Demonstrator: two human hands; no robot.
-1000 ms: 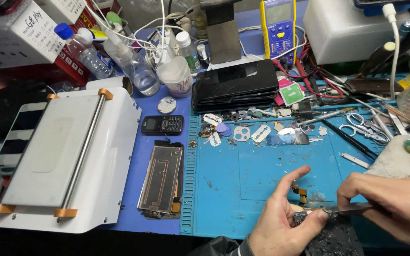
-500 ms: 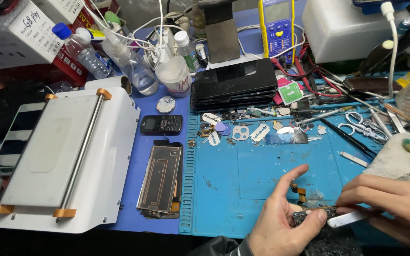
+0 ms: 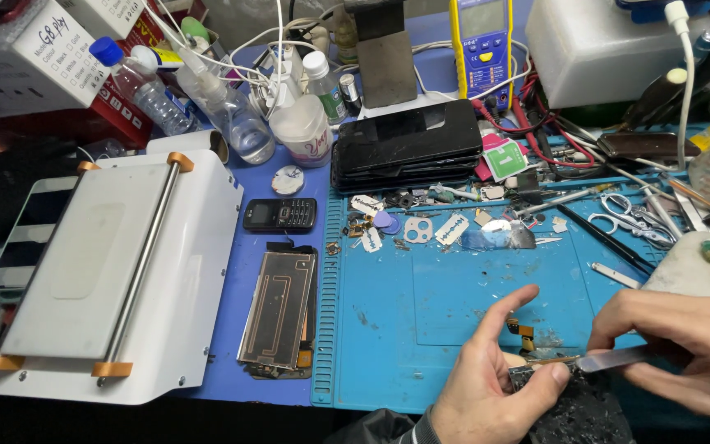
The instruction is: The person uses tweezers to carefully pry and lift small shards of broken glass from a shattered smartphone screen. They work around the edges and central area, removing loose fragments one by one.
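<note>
Two hands at work at the lower right of a blue mat (image 3: pixel 454 329).

Left hand (image 3: pixel 495 386): thumb pressed on a small dark part (image 3: pixel 536 376) at the mat's near edge, forefinger raised and stretched out above it, other fingers curled under. The part lies under the thumb tip, with an orange flex strip (image 3: pixel 522 330) just beyond it.

Right hand (image 3: pixel 684 353): fingers pressed together, pinching a flat metal blade (image 3: pixel 614 359); its tip meets the part beside the left thumb.

Mat, far edge: razor blades (image 3: pixel 454 228), loose screws and picks, scissors (image 3: pixel 630 215), tweezers (image 3: pixel 614 275).

Behind the mat: stack of black phone screens (image 3: pixel 412 146), yellow multimeter (image 3: pixel 482 41) with red leads, white box (image 3: pixel 610 41).

Left of the mat, on a purple sheet: opened phone back (image 3: pixel 279 308) with copper coil showing, lying flat; small black keypad phone (image 3: pixel 281 215) just beyond it; round white disc (image 3: pixel 288 179) beyond that.

Far left: white heating machine (image 3: pixel 117 271) with a metal bar across its plate and orange clips at the ends.

Back left: plastic bottles (image 3: pixel 232 115), a white bottle (image 3: pixel 301 123), cardboard boxes (image 3: pixel 18 57), white cables.
</note>
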